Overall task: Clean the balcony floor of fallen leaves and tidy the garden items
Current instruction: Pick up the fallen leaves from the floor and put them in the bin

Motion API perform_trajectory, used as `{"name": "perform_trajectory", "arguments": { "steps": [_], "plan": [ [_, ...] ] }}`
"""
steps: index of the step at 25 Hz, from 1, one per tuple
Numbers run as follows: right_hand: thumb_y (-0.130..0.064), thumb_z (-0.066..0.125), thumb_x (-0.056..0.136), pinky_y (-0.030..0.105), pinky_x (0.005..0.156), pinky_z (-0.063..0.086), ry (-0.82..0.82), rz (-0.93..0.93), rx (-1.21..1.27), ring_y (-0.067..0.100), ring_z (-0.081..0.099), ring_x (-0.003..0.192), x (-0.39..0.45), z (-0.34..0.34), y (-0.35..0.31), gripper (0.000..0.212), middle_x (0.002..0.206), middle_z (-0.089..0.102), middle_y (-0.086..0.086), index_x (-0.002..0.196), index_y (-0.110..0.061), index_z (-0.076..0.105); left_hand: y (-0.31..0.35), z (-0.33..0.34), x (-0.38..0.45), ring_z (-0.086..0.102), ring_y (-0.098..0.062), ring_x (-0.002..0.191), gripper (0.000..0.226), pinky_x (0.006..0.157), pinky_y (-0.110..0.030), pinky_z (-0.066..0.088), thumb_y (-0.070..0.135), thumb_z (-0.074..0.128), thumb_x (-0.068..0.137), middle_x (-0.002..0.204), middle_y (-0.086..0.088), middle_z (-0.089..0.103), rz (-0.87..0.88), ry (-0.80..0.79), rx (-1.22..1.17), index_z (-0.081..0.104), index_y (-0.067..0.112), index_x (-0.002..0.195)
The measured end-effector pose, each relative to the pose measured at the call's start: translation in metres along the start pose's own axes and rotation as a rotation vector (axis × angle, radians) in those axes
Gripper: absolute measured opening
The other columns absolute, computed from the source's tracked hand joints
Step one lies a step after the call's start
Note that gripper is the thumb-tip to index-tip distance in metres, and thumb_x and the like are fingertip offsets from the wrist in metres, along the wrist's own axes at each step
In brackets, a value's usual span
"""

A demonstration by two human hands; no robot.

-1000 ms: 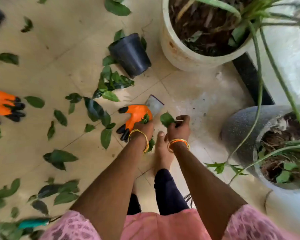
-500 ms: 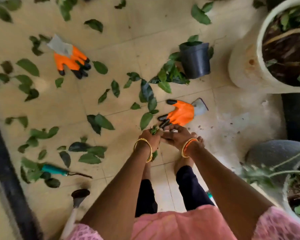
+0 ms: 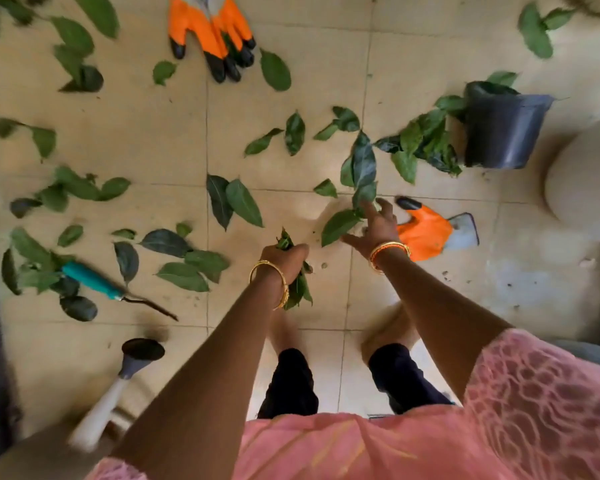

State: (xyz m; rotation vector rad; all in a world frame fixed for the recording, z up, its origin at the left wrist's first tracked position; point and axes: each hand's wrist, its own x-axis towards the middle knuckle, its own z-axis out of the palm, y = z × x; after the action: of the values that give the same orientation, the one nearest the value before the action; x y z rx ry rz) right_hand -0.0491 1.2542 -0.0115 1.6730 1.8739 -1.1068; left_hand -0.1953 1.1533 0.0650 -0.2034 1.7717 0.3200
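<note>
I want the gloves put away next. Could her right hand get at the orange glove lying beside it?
Probably yes. The right hand hovers over leaves directly beside the orange glove, and nothing lies on the glove. Its fingers touch a leaf, though, which may need handling first.

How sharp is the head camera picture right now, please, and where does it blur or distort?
Head view: wide-angle bending at the edges; the centre is fairly sharp, with the left hand gripping leaves; motion blur smears the watering can and outer leaves; lighting is soft, without glare.

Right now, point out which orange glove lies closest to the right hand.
The orange glove just beyond the right hand, partly hidden by the wrist. The other glove lies far off at the frame's top.
</note>
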Motion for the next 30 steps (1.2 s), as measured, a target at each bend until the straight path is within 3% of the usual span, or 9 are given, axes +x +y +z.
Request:
{"name": "perform_trajectory", "arguments": {
  "steps": [4, 9, 12, 15, 19, 21, 25, 27, 30],
  "plan": [
    [-0.029, 0.076, 0.076, 0.047, 0.112, 0.026, 0.061, -0.030, -0.128, 0.038, 0.016, 0.137, 0.033, 0.023, -0.011, 0.083, 0.154, 0.007, 0.015, 0.144, -0.021, 0.029, -0.009, -0.014, 0.041, 0.064, -0.027, 0.087, 0.037, 0.079, -0.034, 0.053, 0.027, 0.059, 0.080, 0.095, -0.013, 0.072, -0.022, -0.019, -0.066, 0.060, 0.002, 0.108],
    [-0.008, 0.062, 0.085, 0.042, 0.106, 0.035, 0.272, 0.029, -0.042, 0.036, 0.035, 0.124, 0.030, 0.057, -0.011, 0.049, 0.139, 0.034, 0.017, 0.132, -0.008, 0.046, -0.012, -0.015, 0.053, 0.062, -0.025, 0.077, 0.024, 0.081, -0.035, 0.052, 0.023, 0.057, 0.082, 0.082, -0.009, 0.073, -0.026, -0.045, -0.067, 0.063, 0.003, 0.095],
    [0.002, 0.058, 0.085, 0.026, 0.102, 0.037, 0.325, 0.021, 0.056, 0.032, 0.047, 0.114, 0.033, 0.053, -0.005, 0.038, 0.128, 0.045, 0.016, 0.123, -0.001, 0.055, -0.008, -0.015, 0.046, 0.061, -0.025, 0.077, 0.018, 0.080, -0.034, 0.052, 0.021, 0.057, 0.083, 0.080, -0.009, 0.072, -0.014, -0.066, -0.058, 0.063, 0.004, 0.085],
    [0.004, 0.063, 0.081, 0.007, 0.082, 0.029, 0.310, 0.043, 0.162, 0.028, 0.054, 0.104, 0.039, 0.037, -0.002, 0.029, 0.118, 0.054, 0.016, 0.110, 0.001, 0.063, -0.002, -0.022, 0.046, 0.060, -0.026, 0.080, 0.016, 0.082, -0.036, 0.052, 0.022, 0.058, 0.081, 0.090, -0.014, 0.073, 0.017, -0.069, -0.019, 0.063, 0.007, 0.079],
    [-0.004, 0.068, 0.079, 0.015, 0.076, 0.036, 0.312, 0.145, 0.241, 0.028, 0.061, 0.097, 0.048, 0.022, 0.005, 0.015, 0.099, 0.069, 0.012, 0.094, -0.007, 0.069, 0.002, -0.027, 0.047, 0.060, -0.028, 0.082, 0.015, 0.087, -0.041, 0.052, 0.024, 0.059, 0.079, 0.095, -0.016, 0.072, 0.018, -0.048, -0.014, 0.061, 0.009, 0.079],
    [-0.005, 0.066, 0.080, 0.020, 0.074, 0.040, 0.323, 0.209, 0.302, 0.028, 0.060, 0.095, 0.048, 0.020, 0.004, 0.019, 0.100, 0.066, 0.014, 0.098, -0.007, 0.062, 0.002, -0.028, 0.043, 0.060, -0.027, 0.080, 0.014, 0.087, -0.041, 0.052, 0.023, 0.059, 0.079, 0.092, -0.015, 0.072, 0.014, -0.040, -0.023, 0.060, 0.009, 0.078],
    [-0.009, 0.062, 0.085, 0.031, 0.091, 0.050, 0.222, 0.373, 0.447, 0.027, 0.059, 0.102, 0.037, 0.012, 0.005, 0.037, 0.113, 0.062, 0.014, 0.120, -0.008, 0.052, 0.004, -0.021, 0.025, 0.059, -0.022, 0.073, 0.017, 0.078, -0.034, 0.052, 0.020, 0.057, 0.082, 0.079, -0.008, 0.071, -0.005, -0.042, -0.087, 0.062, 0.005, 0.084],
    [-0.011, 0.063, 0.085, 0.031, 0.083, 0.055, 0.158, 0.385, 0.504, 0.026, 0.062, 0.095, 0.021, 0.005, 0.004, 0.030, 0.110, 0.066, 0.012, 0.115, -0.009, 0.061, 0.004, -0.013, 0.012, 0.057, -0.020, 0.067, 0.023, 0.067, -0.027, 0.048, 0.019, 0.055, 0.083, 0.072, -0.005, 0.068, -0.013, -0.044, -0.125, 0.065, 0.001, 0.093],
    [-0.007, 0.070, 0.081, 0.011, 0.065, 0.052, -0.024, 0.262, 0.595, 0.016, 0.059, 0.078, -0.018, 0.007, -0.016, 0.018, 0.089, 0.065, 0.004, 0.098, -0.010, 0.066, 0.005, 0.005, -0.001, 0.057, -0.022, 0.073, 0.026, 0.058, -0.023, 0.044, 0.018, 0.054, 0.087, 0.085, -0.010, 0.068, 0.009, -0.035, -0.155, 0.065, 0.000, 0.103]
  ]
}}
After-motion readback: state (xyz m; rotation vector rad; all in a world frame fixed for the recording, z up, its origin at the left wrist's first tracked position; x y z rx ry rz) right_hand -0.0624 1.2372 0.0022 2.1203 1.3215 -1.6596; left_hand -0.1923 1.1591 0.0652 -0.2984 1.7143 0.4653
